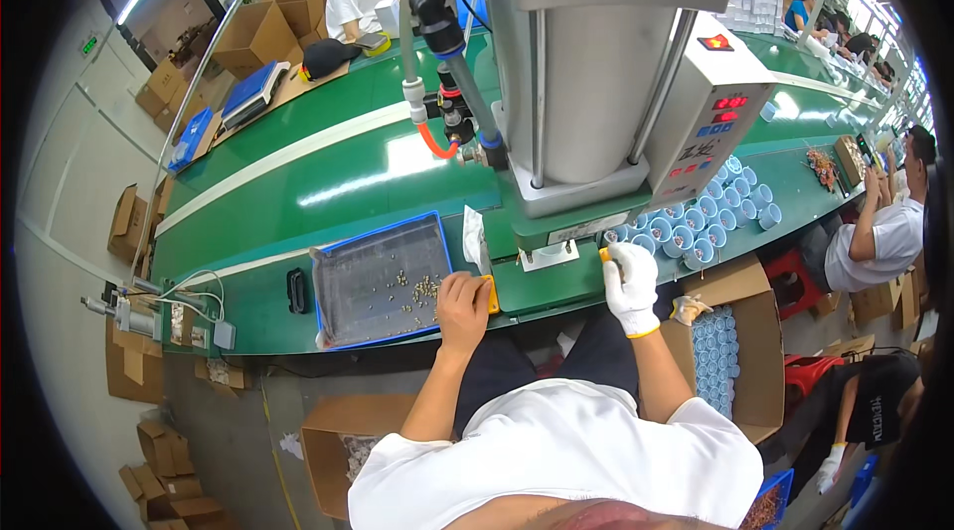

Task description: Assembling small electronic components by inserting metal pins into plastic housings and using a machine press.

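Currently, a small yellow box [492, 295] sits at the near edge of the long green surface [260, 282], the bare left hand [464, 306] against it. The white-gloved right hand [633, 287] is at another yellow box [604, 255]; I can't make out whether either hand's fingers grip anything. Between them stands a grey metal press [586, 83]. Leftward along that edge lies a blue-rimmed tray [348, 297]; rightward, light-blue cups [699, 252].

The press [594, 83], top centre, is smooth metal with a soft sheen. The counter [248, 222] across the middle is glossy and smooth. Left of centre, the tray [348, 282] looks plastic, its bits [425, 290] shiny metal. Right of centre: smooth plastic cups [702, 216], a matt cloth glove [633, 294], a matt cardboard box [767, 361].
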Available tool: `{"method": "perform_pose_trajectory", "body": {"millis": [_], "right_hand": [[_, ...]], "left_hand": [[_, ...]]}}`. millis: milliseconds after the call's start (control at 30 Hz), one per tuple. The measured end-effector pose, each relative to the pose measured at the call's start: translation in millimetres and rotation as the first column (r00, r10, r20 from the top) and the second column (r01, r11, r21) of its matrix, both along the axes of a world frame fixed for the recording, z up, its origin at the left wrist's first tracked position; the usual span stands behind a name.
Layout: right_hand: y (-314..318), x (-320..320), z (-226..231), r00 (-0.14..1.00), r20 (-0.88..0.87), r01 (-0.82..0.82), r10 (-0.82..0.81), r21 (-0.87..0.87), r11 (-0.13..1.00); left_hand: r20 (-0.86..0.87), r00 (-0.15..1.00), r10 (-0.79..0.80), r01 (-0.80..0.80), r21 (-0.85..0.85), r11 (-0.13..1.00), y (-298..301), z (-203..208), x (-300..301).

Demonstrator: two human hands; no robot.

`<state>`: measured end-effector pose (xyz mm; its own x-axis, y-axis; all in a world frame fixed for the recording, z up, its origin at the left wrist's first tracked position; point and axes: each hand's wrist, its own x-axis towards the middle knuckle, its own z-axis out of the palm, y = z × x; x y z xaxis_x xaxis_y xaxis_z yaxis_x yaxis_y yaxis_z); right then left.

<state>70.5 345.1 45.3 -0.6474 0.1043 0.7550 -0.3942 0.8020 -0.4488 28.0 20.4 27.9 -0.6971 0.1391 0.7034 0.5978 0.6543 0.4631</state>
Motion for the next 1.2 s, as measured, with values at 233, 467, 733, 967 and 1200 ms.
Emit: {"method": "perform_pose_trajectory", "body": {"millis": [233, 467, 733, 967, 1200], "right_hand": [[-18, -11, -2, 0.991, -0.04, 0.126, -0.125, 0.03, 0.992], [-17, -10, 0, 0.992, -0.057, 0.115, -0.112, 0.064, 0.991], [-15, -9, -5, 0.991, -0.051, 0.123, -0.12, 0.064, 0.99], [-16, -8, -4, 0.988, -0.08, 0.137, -0.134, 0.034, 0.99], [-16, -8, -3, 0.988, -0.108, 0.114, -0.108, 0.051, 0.992]], "left_hand": [[0.174, 0.977, -0.122, 0.12, 0.021, 0.993, 24, 12, -22], [0.154, 0.98, -0.13, 0.12, 0.071, 0.99, 18, 0, -21], [0.177, 0.977, -0.116, 0.1, 0.095, 0.99, 19, 4, -19], [0.211, 0.967, -0.146, 0.13, 0.089, 0.988, 18, 5, -18], [0.237, 0.946, -0.22, 0.168, 0.219, 0.961, 27, 36, -28]]}}
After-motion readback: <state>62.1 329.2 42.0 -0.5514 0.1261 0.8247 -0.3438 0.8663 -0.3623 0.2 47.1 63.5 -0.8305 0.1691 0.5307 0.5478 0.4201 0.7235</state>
